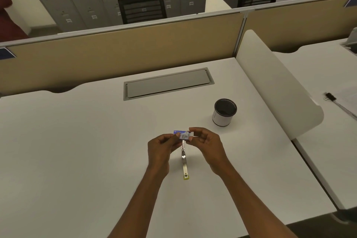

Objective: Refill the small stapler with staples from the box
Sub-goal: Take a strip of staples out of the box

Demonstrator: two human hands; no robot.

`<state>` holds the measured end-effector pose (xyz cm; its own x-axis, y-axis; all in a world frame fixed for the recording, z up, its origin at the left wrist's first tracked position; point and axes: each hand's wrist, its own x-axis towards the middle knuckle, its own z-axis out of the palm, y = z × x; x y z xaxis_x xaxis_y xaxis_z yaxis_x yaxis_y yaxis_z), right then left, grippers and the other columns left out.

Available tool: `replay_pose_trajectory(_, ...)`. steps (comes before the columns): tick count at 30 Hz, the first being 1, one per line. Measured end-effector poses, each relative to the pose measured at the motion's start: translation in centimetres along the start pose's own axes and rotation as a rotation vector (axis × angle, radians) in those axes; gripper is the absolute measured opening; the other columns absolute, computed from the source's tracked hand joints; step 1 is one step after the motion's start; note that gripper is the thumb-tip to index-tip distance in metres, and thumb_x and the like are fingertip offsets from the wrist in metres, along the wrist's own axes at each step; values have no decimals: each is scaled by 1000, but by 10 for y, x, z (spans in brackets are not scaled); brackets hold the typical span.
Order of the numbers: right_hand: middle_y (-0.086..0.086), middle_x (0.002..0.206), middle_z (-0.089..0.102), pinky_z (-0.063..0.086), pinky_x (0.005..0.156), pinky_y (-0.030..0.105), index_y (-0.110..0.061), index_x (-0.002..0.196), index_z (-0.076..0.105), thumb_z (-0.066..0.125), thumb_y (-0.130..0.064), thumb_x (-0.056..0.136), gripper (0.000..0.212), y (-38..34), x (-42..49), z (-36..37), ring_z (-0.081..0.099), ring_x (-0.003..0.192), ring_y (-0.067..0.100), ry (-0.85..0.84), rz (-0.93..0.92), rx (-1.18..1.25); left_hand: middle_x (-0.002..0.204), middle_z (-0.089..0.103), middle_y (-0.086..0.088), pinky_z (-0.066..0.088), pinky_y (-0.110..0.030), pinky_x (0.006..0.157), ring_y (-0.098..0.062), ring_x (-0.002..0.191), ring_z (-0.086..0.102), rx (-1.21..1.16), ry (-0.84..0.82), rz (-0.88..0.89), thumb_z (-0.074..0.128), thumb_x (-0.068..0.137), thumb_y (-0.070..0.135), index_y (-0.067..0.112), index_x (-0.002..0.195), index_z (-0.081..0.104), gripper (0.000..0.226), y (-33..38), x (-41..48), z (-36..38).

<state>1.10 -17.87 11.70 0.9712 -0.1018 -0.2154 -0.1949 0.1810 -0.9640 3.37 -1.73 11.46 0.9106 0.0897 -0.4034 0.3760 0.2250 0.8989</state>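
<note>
A small blue and white staple box (182, 134) is held above the desk between both hands. My left hand (161, 146) pinches its left end. My right hand (205, 139) grips the right end, where a white inner tray sticks out slightly. Below the box, the small stapler (184, 162) lies flat on the white desk (77, 150), swung open, its metal rail pointing toward me and a yellow-green tip at the near end. The stapler's far end is hidden behind the box and fingers.
A white cup with a dark inside (224, 112) stands to the right beyond the hands. A grey cable flap (168, 84) is set into the desk at the back. A white curved divider (278, 83) borders the right side; a black binder clip (330, 96) lies on the neighbouring desk.
</note>
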Motion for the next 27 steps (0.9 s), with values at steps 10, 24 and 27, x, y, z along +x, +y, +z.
replay_pose_trajectory(10, 13, 99, 80, 62, 75, 23, -3, 115, 74, 73, -2, 89, 25, 2, 1, -5, 78, 91, 29, 91, 26, 39, 94, 82, -19, 63, -42, 89, -36, 91, 79, -22, -14, 3, 79, 89, 9, 4, 91, 83, 7, -5, -3, -2)
replay_pose_trajectory(24, 4, 98, 81, 60, 80, 20, -14, 119, 75, 70, -6, 93, 28, -5, 1, -25, 78, 83, 19, 55, 15, -137, 114, 72, -30, 65, -40, 82, -37, 88, 76, -154, -175, -199, 66, 97, 3, -1, 119, 61, 23, -10, 3, -5)
replay_pose_trajectory(27, 5, 98, 81, 59, 77, 19, -13, 118, 75, 69, -6, 93, 27, -7, 0, -22, 78, 83, 21, -12, -5, -172, 123, 71, -28, 64, -39, 85, -38, 100, 76, -149, -302, -219, 65, 99, 9, -6, 124, 66, 29, -12, 1, -2)
